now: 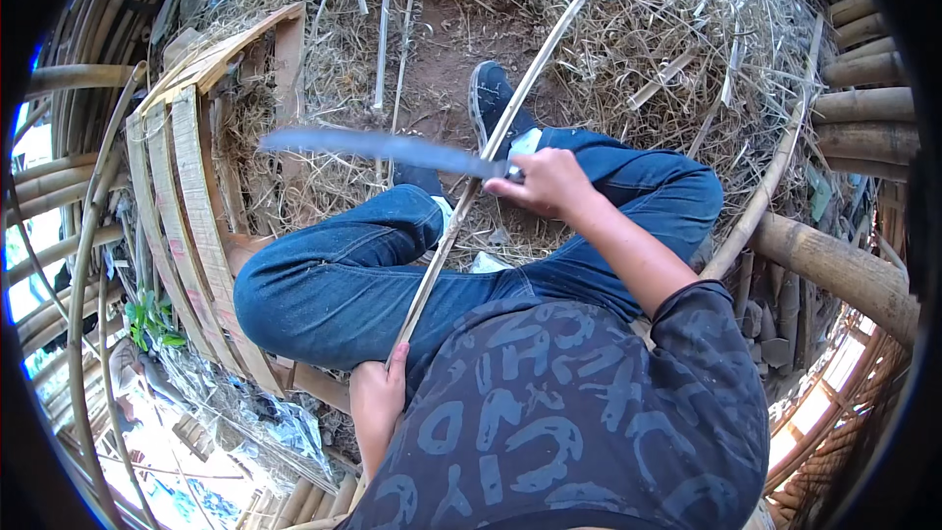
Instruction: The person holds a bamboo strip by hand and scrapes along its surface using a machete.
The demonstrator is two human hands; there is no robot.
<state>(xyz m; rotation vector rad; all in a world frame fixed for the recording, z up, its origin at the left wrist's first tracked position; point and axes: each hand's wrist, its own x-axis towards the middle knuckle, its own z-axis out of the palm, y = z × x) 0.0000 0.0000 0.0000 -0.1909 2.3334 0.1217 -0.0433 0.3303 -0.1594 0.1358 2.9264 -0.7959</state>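
Observation:
My right hand is closed around the handle of a machete, whose long, slightly blurred blade points left. The blade crosses a long, thin bamboo strip near the handle; whether it cuts into the strip cannot be made out. The strip slants from beside my left hip up to the far right, passing over my lap and by my shoe. Low at my left side, my left hand grips the near end of the strip, its thumb lying along it.
A wooden slatted crate stands at my left. Dry straw and loose bamboo slivers cover much of the dirt ground ahead. A thick bamboo pole lies at the right. Crumpled clear plastic sits at the lower left. Bamboo walls surround me.

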